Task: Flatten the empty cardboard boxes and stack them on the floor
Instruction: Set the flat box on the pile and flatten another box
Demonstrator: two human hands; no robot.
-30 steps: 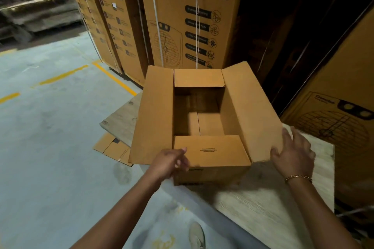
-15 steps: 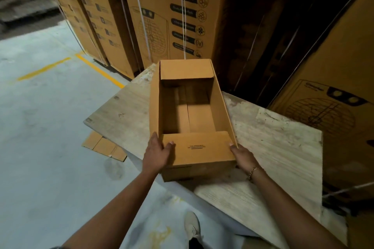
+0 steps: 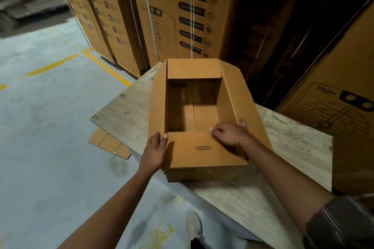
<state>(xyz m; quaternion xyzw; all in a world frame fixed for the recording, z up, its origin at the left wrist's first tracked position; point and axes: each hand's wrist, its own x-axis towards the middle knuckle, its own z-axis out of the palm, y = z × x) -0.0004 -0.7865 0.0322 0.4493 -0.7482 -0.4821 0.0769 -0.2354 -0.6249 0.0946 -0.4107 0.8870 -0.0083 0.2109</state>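
An empty brown cardboard box (image 3: 202, 151) stands open on a pale wooden tabletop (image 3: 121, 111). Its near short flap lies folded inward, the far short flap too. The left long flap stands nearly upright and the right long flap leans outward. My left hand (image 3: 154, 152) lies flat against the box's near left corner, fingers straight, thumb on the near flap. My right hand (image 3: 229, 133) reaches over the near right corner, fingers bent on the near flap's inner edge, thumb by the right long flap. A flattened piece of cardboard (image 3: 110, 143) lies on the floor beside the table.
Tall strapped appliance cartons (image 3: 182, 16) stand right behind the table, with more cartons (image 3: 340, 107) to the right. Grey concrete floor (image 3: 50, 147) with yellow lines spreads to the left. My shoe (image 3: 194, 226) is at the table's near edge.
The side flaps were pushed up from spread out. Since then the right long flap has tipped outward again, and my right hand has moved from the box's outer side onto its near right corner.
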